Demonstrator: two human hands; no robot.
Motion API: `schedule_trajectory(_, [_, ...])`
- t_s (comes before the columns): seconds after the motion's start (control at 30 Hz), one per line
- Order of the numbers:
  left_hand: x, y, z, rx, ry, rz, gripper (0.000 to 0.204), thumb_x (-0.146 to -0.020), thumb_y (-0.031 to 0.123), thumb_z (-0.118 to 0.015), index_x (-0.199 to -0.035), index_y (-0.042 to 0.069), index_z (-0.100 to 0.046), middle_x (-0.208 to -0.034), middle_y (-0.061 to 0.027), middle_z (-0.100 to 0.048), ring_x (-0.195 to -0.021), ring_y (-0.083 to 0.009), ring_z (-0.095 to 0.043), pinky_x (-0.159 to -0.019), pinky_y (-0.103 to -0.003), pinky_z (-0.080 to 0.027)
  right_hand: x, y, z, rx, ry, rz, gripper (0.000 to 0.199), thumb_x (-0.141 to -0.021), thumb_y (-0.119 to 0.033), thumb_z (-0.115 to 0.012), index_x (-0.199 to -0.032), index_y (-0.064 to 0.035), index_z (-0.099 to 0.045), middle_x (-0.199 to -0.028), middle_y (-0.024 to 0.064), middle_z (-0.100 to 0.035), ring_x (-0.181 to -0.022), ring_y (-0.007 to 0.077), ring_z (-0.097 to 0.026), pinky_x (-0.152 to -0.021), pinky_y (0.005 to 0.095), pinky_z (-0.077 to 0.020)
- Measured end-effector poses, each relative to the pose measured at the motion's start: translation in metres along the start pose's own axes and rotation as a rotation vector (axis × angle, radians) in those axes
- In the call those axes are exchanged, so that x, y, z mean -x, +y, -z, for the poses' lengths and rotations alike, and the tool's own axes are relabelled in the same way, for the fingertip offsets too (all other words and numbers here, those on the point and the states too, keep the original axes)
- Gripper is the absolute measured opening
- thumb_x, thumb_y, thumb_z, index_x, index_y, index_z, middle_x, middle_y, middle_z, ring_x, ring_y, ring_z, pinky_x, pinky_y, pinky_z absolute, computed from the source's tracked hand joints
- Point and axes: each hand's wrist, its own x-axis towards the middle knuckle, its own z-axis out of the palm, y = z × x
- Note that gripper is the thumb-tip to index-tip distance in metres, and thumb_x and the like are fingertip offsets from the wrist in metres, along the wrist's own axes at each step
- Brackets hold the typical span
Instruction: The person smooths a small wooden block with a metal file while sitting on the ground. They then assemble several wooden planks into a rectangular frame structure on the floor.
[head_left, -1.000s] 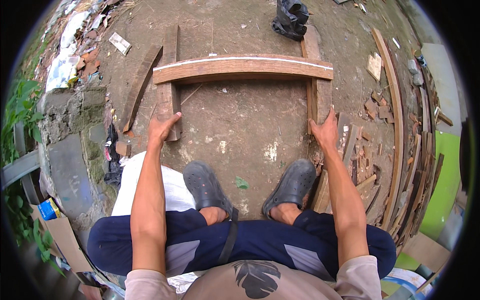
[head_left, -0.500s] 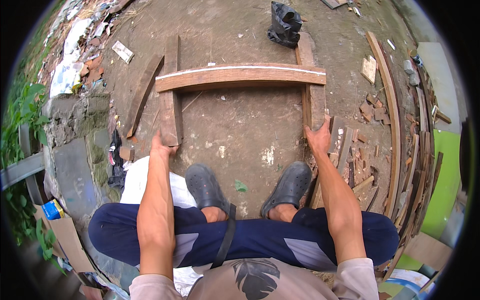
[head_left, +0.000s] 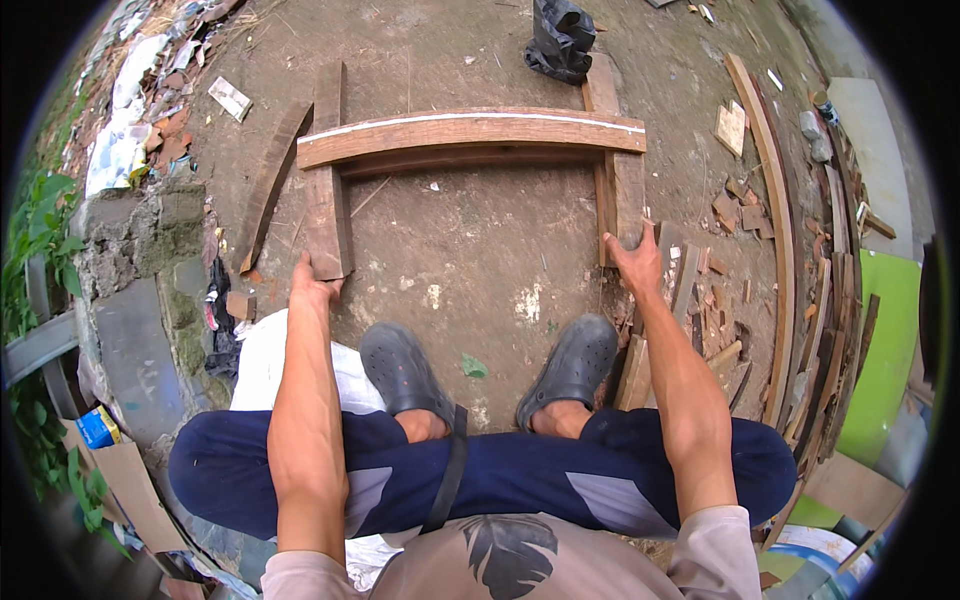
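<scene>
On the dirt in front of me lies a brown wooden frame (head_left: 470, 134). Its curved crosspiece, with a white line along it, rests across two side beams. My left hand (head_left: 316, 282) has hold of the near end of the left beam (head_left: 328, 215), its fingers partly hidden beneath the wood. At the near end of the right beam (head_left: 628, 195), my right hand (head_left: 638, 262) grips with thumb and fingers on either side. Between my arms, both feet stand in dark clogs (head_left: 400, 368).
A black plastic bag (head_left: 560, 42) touches the far end of the right beam. Left of the frame lies a curved dark board (head_left: 270, 190), near a broken block wall (head_left: 135, 240). Long planks (head_left: 775, 220), wood scraps (head_left: 740, 210) and a green panel (head_left: 880, 350) line the right.
The wooden frame has slid slightly away from me, both hands still gripping its near ends. The whole view has also shifted a little.
</scene>
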Motion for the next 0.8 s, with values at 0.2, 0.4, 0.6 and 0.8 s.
schedule_trajectory(0.2, [-0.023, 0.007, 0.005, 0.021, -0.010, -0.001, 0.043, -0.105, 0.044, -0.044, -0.130, 0.014, -0.062, -0.131, -0.0064, -0.066, -0.116, -0.0297, -0.065, -0.095, -0.055, -0.054, -0.003, 0.014, 0.002, -0.071, -0.123, 0.048, 0.096, -0.074, -0.047, -0.079, -0.143, 0.0084, -0.042, -0.125, 0.0342, -0.062, -0.120, 0.0438, -0.060, -0.103, 0.0440, -0.0472])
schedule_trajectory(0.4, [-0.024, 0.008, 0.007, -0.015, -0.011, 0.001, 0.041, -0.105, 0.040, -0.044, -0.128, 0.012, -0.063, -0.130, -0.0072, -0.066, -0.116, -0.0295, -0.065, -0.094, -0.055, -0.055, 0.005, 0.020, 0.000, -0.025, -0.057, 0.084, 0.097, -0.074, -0.045, -0.081, -0.144, 0.0092, -0.041, -0.127, 0.0333, -0.061, -0.122, 0.0423, -0.060, -0.103, 0.0425, -0.0471])
schedule_trajectory(0.6, [-0.007, 0.004, 0.007, -0.063, -0.089, 0.000, 0.041, -0.105, 0.033, -0.041, -0.131, 0.008, -0.060, -0.134, -0.0106, -0.063, -0.121, -0.0305, -0.061, -0.098, -0.053, -0.053, 0.011, 0.016, 0.007, -0.249, -0.105, 0.086, 0.094, -0.072, -0.041, -0.084, -0.141, 0.0099, -0.044, -0.121, 0.0283, -0.066, -0.112, 0.0359, -0.066, -0.099, 0.0386, -0.0494])
schedule_trajectory(0.8, [0.011, 0.009, 0.007, -0.349, -0.039, -0.085, 0.042, -0.104, 0.028, -0.036, -0.133, 0.006, -0.057, -0.138, -0.0140, -0.059, -0.126, -0.0334, -0.057, -0.106, -0.052, -0.047, 0.002, 0.008, 0.004, -0.238, -0.308, -0.365, 0.089, -0.076, -0.036, -0.085, -0.141, 0.0086, -0.045, -0.125, 0.0190, -0.062, -0.099, 0.0288, -0.067, -0.081, 0.0390, -0.0574])
